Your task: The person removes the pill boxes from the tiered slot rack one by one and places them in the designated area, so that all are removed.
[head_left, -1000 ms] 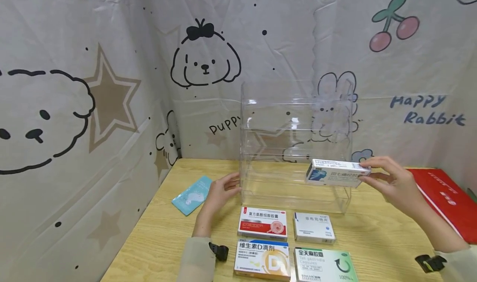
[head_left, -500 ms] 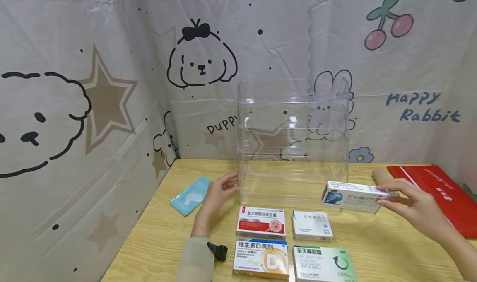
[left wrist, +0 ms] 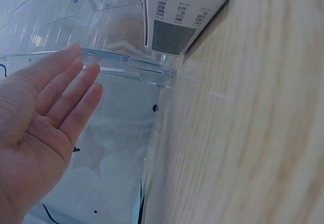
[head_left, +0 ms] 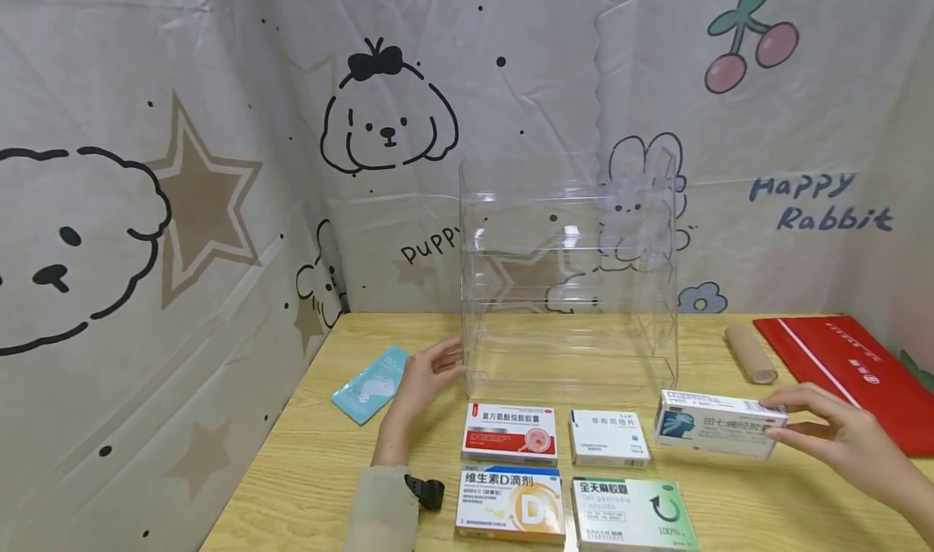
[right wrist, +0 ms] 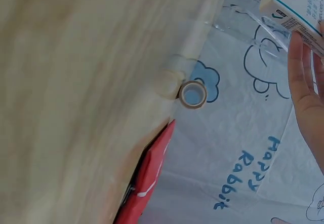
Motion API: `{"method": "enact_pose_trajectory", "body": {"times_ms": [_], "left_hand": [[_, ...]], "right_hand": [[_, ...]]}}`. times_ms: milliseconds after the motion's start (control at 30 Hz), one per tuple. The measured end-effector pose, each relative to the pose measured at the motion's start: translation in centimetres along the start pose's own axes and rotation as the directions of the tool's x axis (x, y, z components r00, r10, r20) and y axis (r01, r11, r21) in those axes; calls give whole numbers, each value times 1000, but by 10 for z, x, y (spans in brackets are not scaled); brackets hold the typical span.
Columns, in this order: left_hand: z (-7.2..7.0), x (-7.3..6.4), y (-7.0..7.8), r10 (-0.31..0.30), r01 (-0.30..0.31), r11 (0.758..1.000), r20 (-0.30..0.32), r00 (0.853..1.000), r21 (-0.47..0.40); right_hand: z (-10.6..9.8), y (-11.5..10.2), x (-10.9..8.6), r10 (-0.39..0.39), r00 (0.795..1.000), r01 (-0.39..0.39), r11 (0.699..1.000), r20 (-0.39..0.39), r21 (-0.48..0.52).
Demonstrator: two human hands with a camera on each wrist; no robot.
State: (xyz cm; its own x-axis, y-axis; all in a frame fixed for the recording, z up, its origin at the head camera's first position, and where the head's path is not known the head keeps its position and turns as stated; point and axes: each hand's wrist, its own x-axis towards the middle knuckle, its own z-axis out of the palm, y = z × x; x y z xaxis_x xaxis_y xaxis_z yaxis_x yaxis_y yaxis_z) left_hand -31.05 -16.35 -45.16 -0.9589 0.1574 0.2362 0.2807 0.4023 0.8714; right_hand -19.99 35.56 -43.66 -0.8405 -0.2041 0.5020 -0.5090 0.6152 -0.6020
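Note:
My right hand (head_left: 839, 430) pinches one end of a long white medicine box (head_left: 718, 426) with a blue head picture. It holds the box low over the table, right of the small white medicine box (head_left: 609, 437). In the right wrist view, part of the held medicine box (right wrist: 296, 6) shows at the top right corner. A clear tiered display rack (head_left: 572, 297) stands upright at the back. My left hand (head_left: 430, 374) is at the rack's lower left side, its fingers extended; in the left wrist view the fingertips reach the rack's edge.
A red-and-white box (head_left: 509, 432), a vitamin D box (head_left: 509, 505) and a green-and-white box (head_left: 633, 513) lie before the rack. A blue packet (head_left: 372, 386) is at left. At right lie a cardboard tube (head_left: 751, 356) and a red folder (head_left: 846, 374).
My right hand has carried the long medicine box down and to the right, away from the rack's front. The cardboard tube has come into sight. My left hand stays by the rack.

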Motion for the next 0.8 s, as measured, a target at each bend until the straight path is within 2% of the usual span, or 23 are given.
{"method": "enact_pose_trajectory", "body": {"times_ms": [233, 467, 533, 633, 800], "left_hand": [[0, 0, 1, -5, 5, 1000, 3, 1000, -5], [0, 0, 2, 17, -17, 1000, 7, 1000, -13], [0, 0, 1, 10, -10, 1000, 8, 1000, -14], [0, 0, 1, -3, 3, 1000, 11, 1000, -25], [0, 0, 0, -10, 10, 1000, 14, 1000, -29]], "right_hand": [[-4, 8, -13, 119, 992, -115, 992, 54, -57], [-11, 12, -22, 107, 991, -100, 992, 75, -81], [-13, 13, -25, 128, 989, -120, 987, 75, -104], [-16, 15, -30, 161, 982, -150, 982, 96, -117], [-21, 18, -34, 230, 960, -212, 969, 162, -124]]}}
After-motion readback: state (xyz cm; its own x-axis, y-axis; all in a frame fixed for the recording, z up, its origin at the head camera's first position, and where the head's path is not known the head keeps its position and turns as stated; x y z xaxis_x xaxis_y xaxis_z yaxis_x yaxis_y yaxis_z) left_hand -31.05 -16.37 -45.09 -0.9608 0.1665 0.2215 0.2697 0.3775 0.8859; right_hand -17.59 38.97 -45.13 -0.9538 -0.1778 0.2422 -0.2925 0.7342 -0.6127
